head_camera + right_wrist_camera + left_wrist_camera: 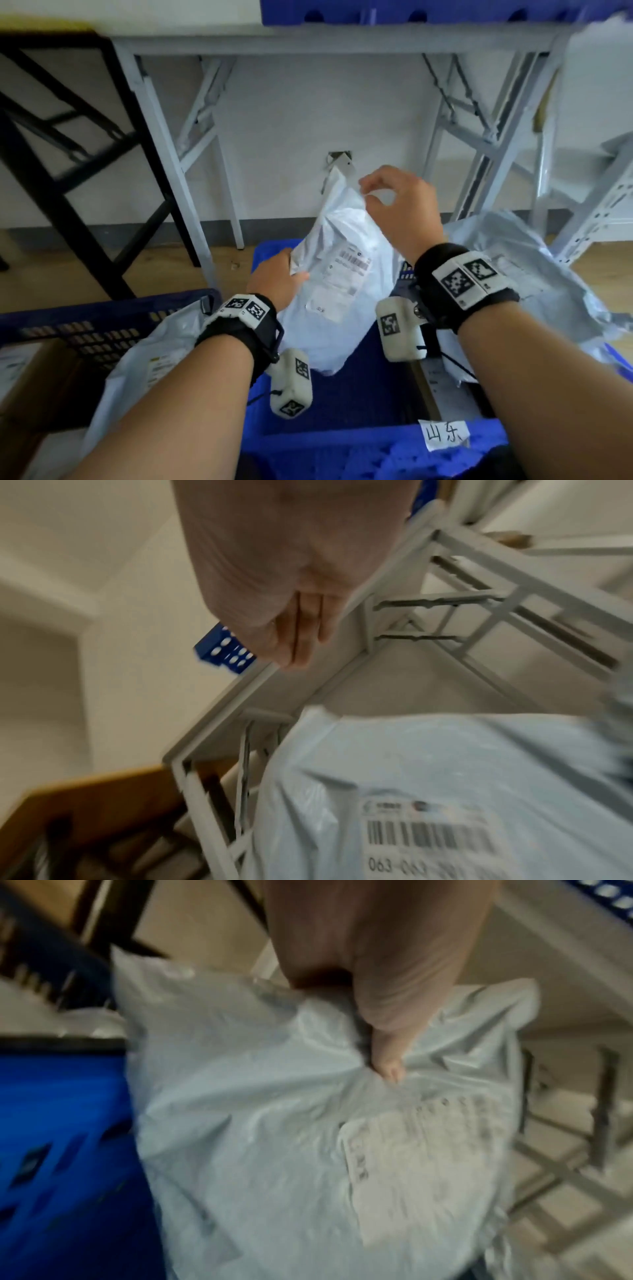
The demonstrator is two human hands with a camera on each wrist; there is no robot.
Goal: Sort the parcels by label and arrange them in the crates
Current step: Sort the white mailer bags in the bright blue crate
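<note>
A white poly parcel [337,274] hangs above the blue crate [342,442] tagged with a handwritten label [445,434], its long axis running from the far upper corner down toward the crate floor. The left hand [277,281] grips the parcel's left edge, thumb pressed into the film. The right hand [400,209] is at the top corner, fingers [368,186] curled; whether they pinch the film or have just let go cannot be told. The shipping label [342,284] faces the camera, so a drop straight down looks likely.
</note>
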